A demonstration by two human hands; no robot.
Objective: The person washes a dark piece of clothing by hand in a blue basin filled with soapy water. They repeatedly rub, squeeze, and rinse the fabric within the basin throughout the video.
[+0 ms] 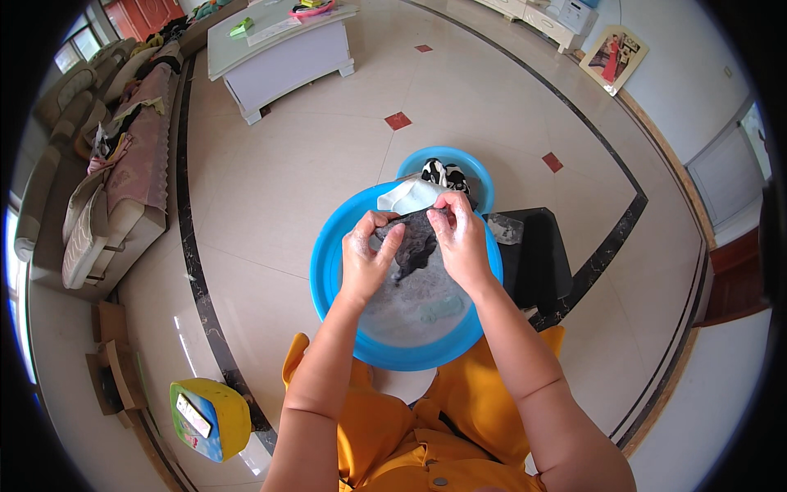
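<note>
Over basin (414, 358), handheld cloth (416, 246), lettered poster (613, 59) beyond

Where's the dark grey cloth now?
Head view, centre: the dark grey cloth is held by the left hand and right hand over the large round blue plastic basin.

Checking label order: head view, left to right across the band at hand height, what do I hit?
Sofa → left floor stripe → left hand → dark cloth → right hand → black object → right floor stripe. Blue tub left out: it spans behind both hands.
</note>
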